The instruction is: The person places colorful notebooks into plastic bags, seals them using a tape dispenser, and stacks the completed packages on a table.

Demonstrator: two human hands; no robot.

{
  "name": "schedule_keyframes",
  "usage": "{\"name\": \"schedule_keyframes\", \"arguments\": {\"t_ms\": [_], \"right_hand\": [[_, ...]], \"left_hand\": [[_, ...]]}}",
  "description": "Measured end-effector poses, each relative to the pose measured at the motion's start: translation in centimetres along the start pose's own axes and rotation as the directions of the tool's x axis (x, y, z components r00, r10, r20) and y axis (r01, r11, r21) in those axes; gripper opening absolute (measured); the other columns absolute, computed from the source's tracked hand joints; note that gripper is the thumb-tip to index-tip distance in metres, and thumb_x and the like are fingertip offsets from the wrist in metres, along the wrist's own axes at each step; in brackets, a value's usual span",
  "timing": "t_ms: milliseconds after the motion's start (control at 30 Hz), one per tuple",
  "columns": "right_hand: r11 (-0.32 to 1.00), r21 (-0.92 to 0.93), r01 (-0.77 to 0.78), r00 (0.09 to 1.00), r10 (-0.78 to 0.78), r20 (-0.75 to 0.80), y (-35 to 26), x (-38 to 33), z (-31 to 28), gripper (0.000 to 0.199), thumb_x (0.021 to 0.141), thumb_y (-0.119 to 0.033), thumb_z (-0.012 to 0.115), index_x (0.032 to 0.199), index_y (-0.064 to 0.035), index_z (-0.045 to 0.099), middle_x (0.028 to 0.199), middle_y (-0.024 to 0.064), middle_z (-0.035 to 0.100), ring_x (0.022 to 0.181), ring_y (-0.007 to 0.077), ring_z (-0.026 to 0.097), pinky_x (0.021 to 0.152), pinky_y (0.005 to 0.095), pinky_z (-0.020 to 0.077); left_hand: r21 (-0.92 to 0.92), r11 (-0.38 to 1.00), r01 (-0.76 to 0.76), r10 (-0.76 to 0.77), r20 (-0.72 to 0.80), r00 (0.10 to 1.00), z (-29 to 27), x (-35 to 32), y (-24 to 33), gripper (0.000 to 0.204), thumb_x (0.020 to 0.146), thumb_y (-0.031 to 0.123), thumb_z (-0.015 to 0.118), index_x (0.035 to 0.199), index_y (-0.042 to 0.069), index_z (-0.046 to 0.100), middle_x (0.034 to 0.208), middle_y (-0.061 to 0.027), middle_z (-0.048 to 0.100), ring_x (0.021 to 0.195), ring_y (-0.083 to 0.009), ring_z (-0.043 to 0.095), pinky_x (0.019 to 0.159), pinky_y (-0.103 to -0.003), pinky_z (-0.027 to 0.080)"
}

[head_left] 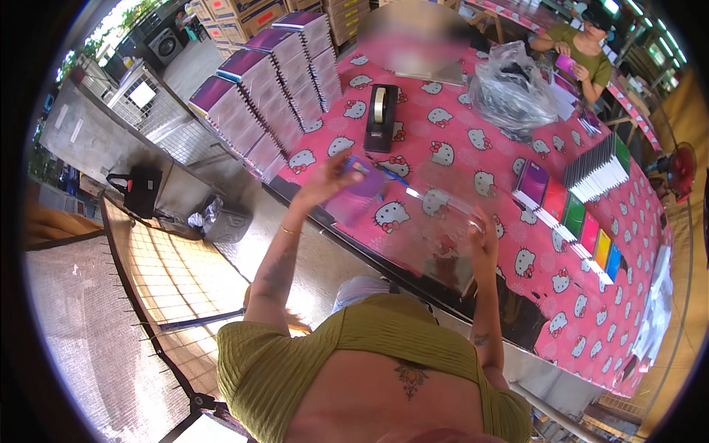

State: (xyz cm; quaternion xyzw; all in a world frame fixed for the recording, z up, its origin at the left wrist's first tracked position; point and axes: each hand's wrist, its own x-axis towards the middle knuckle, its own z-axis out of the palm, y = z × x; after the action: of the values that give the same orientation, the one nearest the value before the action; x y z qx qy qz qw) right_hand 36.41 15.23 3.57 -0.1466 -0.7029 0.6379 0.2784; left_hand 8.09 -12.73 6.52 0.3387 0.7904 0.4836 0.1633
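Running from the centre left toward the lower right of the frame, the dark near edge of the bench [521, 317] passes close below the centre. Pink patterned cloth [461, 138] shows between the tape dispenser [379, 127], above centre, and the row of coloured notebooks [572, 216] at right. At upper left, the stacks of spiral notebooks [251, 103] bound the room on that side, and a clear plastic bag [509, 92] lies at upper right. The purple notebook [360, 196] is left of centre, under the spread fingers of the left hand [325, 183], which reach over its upper part; I cannot tell if they grip it. The right hand [484, 236], right of centre, has curled fingers at the edge of clear film [436, 240]; their hold is hard to make out. A blue-ended slim object [396, 179] is blurred, and a blurred patch [413, 37] hides the upper centre.
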Motion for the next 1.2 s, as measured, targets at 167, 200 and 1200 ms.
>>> {"name": "schedule_keyframes", "arguments": {"t_ms": [167,200,1200], "right_hand": [[0.989,-0.085,-0.122,0.993,0.12,-0.02,3.6,-3.0,-0.1,0.038,0.094,-0.01,0.06,0.131,-0.0012,0.052,0.124,0.0071,0.058,0.112,0.018,0.06,0.095,0.0316,0.0472],[0.99,-0.041,-0.134,0.99,0.132,-0.046,4.1,-3.7,-0.2,0.037,0.094,-0.008,0.06,0.13,-0.0012,0.053,0.123,0.0071,0.058,0.111,0.0179,0.061,0.094,0.0312,0.0477],[0.08,-0.877,-0.474,0.824,-0.312,-0.473,7.1,-9.5,-58.8,0.04,0.091,-0.006,0.055,0.13,-0.0131,0.058,0.125,0.0132,0.059,0.121,0.0309,0.052,0.102,0.0496,0.0383]], "left_hand": [[0.753,0.579,0.313,-0.039,-0.358,0.933,1.3,-1.2,-7.7,0.08,0.086,0.043,0.066,0.151,0.009,0.033,0.15,-0.0278,0.036,0.141,-0.0459,0.03,0.112,-0.061,0.026],[0.781,0.54,0.313,-0.001,-0.371,0.929,1.9,-0.1,-8.5,0.078,0.086,0.038,0.065,0.151,0.01,0.033,0.151,-0.0273,0.035,0.142,-0.046,0.028,0.113,-0.061,0.023],[0.215,0.376,-0.901,0.83,0.355,0.431,69.5,6.9,30.8,0.052,0.089,0.018,0.061,0.136,0.0,0.05,0.141,-0.0231,0.045,0.134,-0.0371,0.041,0.111,-0.054,0.032]]}}
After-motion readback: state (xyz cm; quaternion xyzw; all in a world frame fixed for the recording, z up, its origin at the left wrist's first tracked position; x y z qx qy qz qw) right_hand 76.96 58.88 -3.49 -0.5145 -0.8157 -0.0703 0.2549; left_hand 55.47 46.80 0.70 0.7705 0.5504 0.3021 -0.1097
